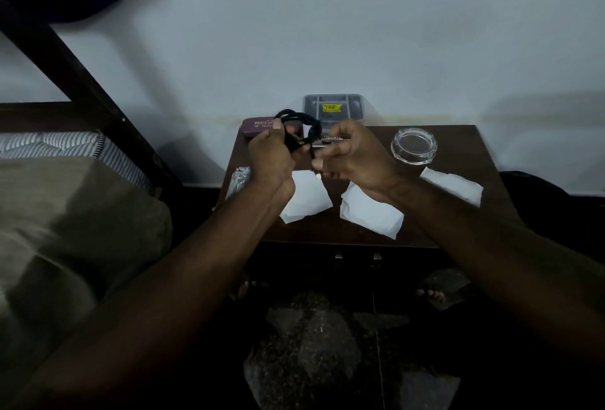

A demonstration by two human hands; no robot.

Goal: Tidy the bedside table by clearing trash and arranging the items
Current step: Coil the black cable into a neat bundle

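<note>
Under both hands, the tabletop (458,147) carries white papers (371,210) toward the person. The left hand (270,157) and right hand (352,156) are both closed on a black cable (301,121), apparently coiling it. Next, I judge: finish the loop, set it down beyond the hands.

Both bare arms reached forward and came close together in the middle. The left hand (270,156) was closed in a fist, with its thumb up on top and its back facing the camera. The right hand (352,156) was curled too, its fingers (322,160) bent in toward the left hand. The two hands were near each other, almost touching.
</note>
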